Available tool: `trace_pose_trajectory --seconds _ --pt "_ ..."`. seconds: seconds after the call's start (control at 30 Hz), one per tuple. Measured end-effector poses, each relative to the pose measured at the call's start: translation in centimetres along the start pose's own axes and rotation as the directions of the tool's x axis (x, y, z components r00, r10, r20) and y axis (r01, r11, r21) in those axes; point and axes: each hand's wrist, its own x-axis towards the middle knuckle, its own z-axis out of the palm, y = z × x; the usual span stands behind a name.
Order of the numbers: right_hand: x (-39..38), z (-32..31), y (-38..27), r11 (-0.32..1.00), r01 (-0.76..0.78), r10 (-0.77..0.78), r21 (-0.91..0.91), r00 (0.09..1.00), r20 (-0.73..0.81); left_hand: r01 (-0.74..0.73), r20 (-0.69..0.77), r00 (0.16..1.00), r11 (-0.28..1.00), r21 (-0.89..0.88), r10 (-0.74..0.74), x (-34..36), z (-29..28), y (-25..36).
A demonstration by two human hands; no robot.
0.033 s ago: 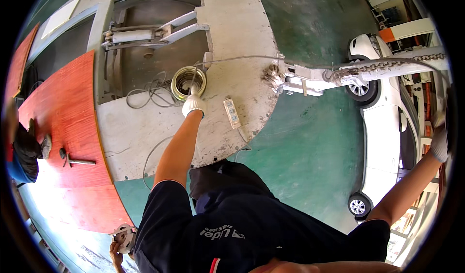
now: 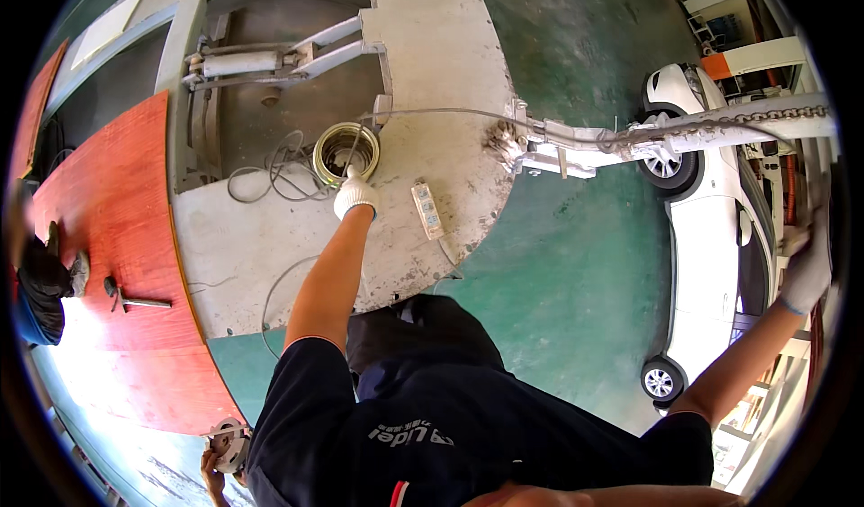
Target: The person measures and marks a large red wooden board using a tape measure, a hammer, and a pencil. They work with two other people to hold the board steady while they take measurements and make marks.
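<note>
A gloved left hand (image 2: 356, 198) extends over a can (image 2: 373, 154) at the inner edge of a metal platform (image 2: 432, 66); the gloved right hand (image 2: 807, 269) is beyond the outer edge. Both hands' finger positions: can't tell.

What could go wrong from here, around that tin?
1. Tip: the left grip is right at the near rim of the tin; a bump might upset it.
2. Snag: the cable lies in loose loops beside it and might catch.
3. Spill: if the contents, unclear here, are liquid, they might reach the nearby power strip.
</note>
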Motion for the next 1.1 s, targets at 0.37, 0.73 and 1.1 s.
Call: trace_pose_trajectory --seconds 0.37,0.73,1.1 --pt "-31.6 46.2 20.7 -0.125 -0.987 0.301 -0.098 -0.132 0.944 0.009 -0.030 1.000 0.996 0.093 -0.006 2.2 -0.7 -1.4" --pt "-45.8 74.2 21.2 0.496 -0.820 0.513 -0.288 0.009 0.858 0.036 -0.179 0.976 0.900 -0.435 -0.125 3.6 -2.1 -0.3" --pt "-45.6 58.3 20.2 0.647 -0.717 0.279 -0.259 -0.094 0.956 -0.255 -0.137 0.964 0.653 -0.713 0.228 5.9 -0.7 20.8"
